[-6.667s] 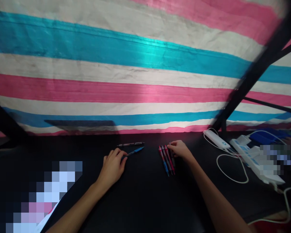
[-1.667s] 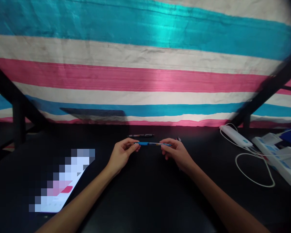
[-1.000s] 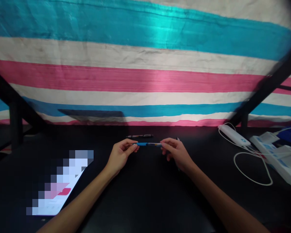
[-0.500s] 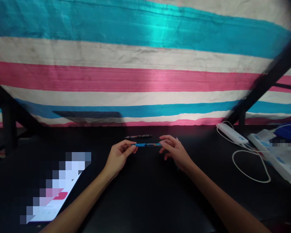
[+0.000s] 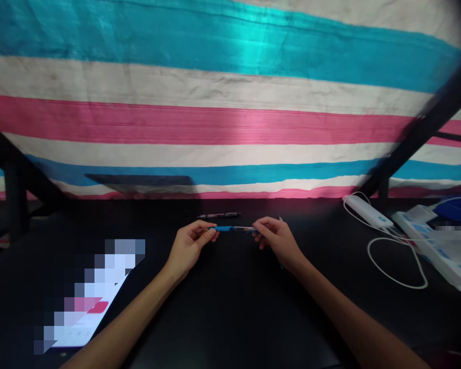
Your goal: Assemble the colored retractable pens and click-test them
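A blue pen (image 5: 232, 228) lies level between my two hands, just above the black table (image 5: 223, 312). My left hand (image 5: 188, 247) pinches its left end between thumb and fingers. My right hand (image 5: 278, 241) pinches its right end, with its other fingers curled. A second, dark pen (image 5: 219, 216) rests on the table just behind the blue one. The tips of other pens (image 5: 279, 219) peek out behind my right hand; the hand hides most of them.
A striped blue, pink and white sheet (image 5: 223, 102) hangs behind the table. A white power bank (image 5: 367, 211) with a looping white cable (image 5: 397, 266) lies at the right, beside a white power strip (image 5: 434, 243). A blurred-out lit screen (image 5: 84, 294) lies at the lower left. Dark frame bars (image 5: 418, 133) cross both sides.
Over the last seconds my left hand lifted the blue pen from the table and my right hand left the pen bundle to grip its other end. In the last half second, hardly anything moved.
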Motion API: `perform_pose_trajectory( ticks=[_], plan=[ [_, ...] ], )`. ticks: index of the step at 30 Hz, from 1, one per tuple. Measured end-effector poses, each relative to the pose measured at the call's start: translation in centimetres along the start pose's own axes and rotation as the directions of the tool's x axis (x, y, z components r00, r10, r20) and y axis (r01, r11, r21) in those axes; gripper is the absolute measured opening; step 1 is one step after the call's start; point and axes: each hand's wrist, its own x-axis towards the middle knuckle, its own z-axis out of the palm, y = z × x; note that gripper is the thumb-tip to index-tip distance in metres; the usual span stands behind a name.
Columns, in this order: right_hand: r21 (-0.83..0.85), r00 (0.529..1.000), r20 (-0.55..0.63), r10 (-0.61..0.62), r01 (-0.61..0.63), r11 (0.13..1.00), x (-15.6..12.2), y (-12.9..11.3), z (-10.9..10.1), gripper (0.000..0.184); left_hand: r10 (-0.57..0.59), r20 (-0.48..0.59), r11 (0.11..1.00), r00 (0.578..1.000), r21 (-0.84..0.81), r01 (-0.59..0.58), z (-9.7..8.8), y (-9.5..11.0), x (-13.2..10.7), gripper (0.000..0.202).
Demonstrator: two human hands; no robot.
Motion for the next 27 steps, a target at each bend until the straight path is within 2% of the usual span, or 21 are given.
perform_pose_trajectory(
  ticks=[3, 5, 8, 11, 14, 16, 18, 21, 23, 27],
  plan=[
    [0.034, 0.996, -0.010, -0.084, 0.085, 0.996, 0.01, 0.08, -0.03, 0.022, -0.002, -0.008, 1.000, 1.000, -0.007, 0.002, 0.12, 0.21, -0.11, 0.017],
    [0.096, 0.992, -0.005, -0.124, 0.124, 0.988, -0.02, 0.05, -0.02, 0.027, -0.004, -0.013, 1.000, 1.000, -0.018, 0.004, 0.17, 0.33, -0.14, 0.017],
    [0.135, 0.997, 0.017, -0.075, 0.072, 0.988, -0.06, -0.03, 0.04, 0.036, -0.006, -0.010, 1.000, 1.000, -0.022, 0.006, 0.23, 0.38, -0.14, 0.017],
    [0.070, 0.999, 0.048, 0.014, -0.018, 0.997, -0.07, 0.07, 0.03, 0.028, 0.007, -0.008, 1.000, 1.000, -0.004, -0.007, 0.29, 0.36, -0.10, 0.017],
    [0.053, 0.998, 0.041, -0.047, 0.044, 0.998, -0.05, 0.30, -0.10, 0.026, 0.020, -0.016, 1.000, 1.000, 0.013, -0.020, 0.32, 0.35, -0.06, 0.018],
    [0.086, 0.995, 0.032, -0.093, 0.090, 0.992, -0.06, 0.39, -0.19, 0.033, 0.017, -0.015, 1.000, 1.000, 0.022, -0.017, 0.31, 0.35, -0.06, 0.018],
    [0.113, 0.996, 0.044, -0.080, 0.075, 0.991, -0.08, 0.41, -0.19, 0.036, 0.012, -0.012, 0.999, 1.000, 0.031, -0.012, 0.29, 0.34, -0.06, 0.017],
    [0.090, 0.998, 0.062, -0.024, 0.018, 0.996, -0.09, 0.42, -0.11, 0.025, 0.004, -0.005, 0.999, 1.000, 0.034, -0.004, 0.31, 0.30, -0.10, 0.016],
    [0.070, 0.999, 0.031, -0.024, 0.022, 0.997, -0.03, 0.46, -0.10, 0.023, 0.000, -0.002, 1.000, 1.000, 0.026, 0.000, 0.32, 0.27, -0.12, 0.016],
    [0.054, 0.994, -0.047, -0.101, 0.103, 0.993, 0.20, 0.54, -0.39, 0.027, -0.001, -0.014, 1.000, 1.000, 0.003, 0.001, 0.19, 0.19, -0.06, 0.017]
  ],
)
